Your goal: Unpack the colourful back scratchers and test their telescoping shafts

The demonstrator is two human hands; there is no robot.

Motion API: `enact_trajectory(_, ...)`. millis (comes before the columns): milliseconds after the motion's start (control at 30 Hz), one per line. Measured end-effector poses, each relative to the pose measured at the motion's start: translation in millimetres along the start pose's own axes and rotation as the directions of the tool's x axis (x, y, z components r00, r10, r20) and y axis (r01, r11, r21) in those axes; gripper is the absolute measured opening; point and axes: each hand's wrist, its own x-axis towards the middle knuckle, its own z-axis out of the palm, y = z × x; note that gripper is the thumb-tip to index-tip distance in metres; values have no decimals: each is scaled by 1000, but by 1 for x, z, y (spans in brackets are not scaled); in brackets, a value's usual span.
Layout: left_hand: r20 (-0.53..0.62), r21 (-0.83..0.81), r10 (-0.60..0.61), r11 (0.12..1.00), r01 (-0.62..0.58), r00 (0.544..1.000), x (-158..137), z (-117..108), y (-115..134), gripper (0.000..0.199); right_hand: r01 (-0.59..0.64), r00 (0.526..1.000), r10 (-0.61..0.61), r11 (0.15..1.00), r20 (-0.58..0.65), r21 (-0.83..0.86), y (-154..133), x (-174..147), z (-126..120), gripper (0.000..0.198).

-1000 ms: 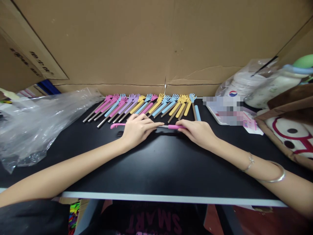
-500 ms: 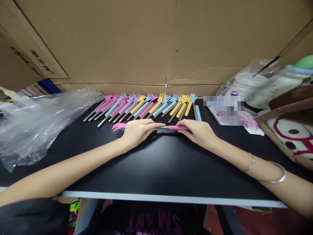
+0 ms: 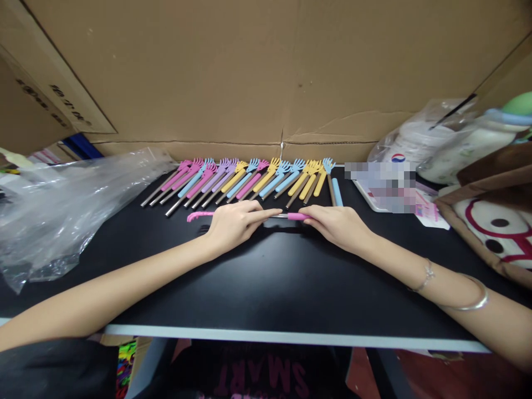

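A pink back scratcher (image 3: pixel 296 216) lies level between my hands, just above the black tabletop, its clawed end to the left. My left hand (image 3: pixel 236 226) is closed around the pink-headed part of it, with the index finger stretched along the metal rod. The fingers of my right hand (image 3: pixel 334 224) pinch the right part of its pink handle sleeve. Behind my hands lies a row of back scratchers (image 3: pixel 249 180) in pink, blue, purple and yellow, claws pointing away. At the row's right end is a blue handle sleeve (image 3: pixel 336 192) beside a metal rod.
A clear plastic bag (image 3: pixel 78 205) lies at the left. On the right are a white tray-like item (image 3: pixel 369 202), a bagged white tub (image 3: pixel 419 141), a bottle (image 3: pixel 469 144) and a brown plush-like item (image 3: pixel 499 221). Cardboard (image 3: pixel 208 72) stands behind the table.
The pink back scratcher has turned about its length, so its claw now shows edge-on. My right fingers have shifted a little on the handle; the row stays as it was.
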Motion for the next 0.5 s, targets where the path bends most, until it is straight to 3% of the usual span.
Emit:
enact_trajectory(300, 26, 59, 72, 996, -73, 997, 3, -2, 1, 36, -44, 997, 45, 999, 68, -17, 3, 1, 0, 29)
enact_trajectory(500, 30, 46, 53, 997, -54, 998, 4, -2, 2, 33, -49, 996, 48, 999, 70, 10, 1, 2, -2, 28)
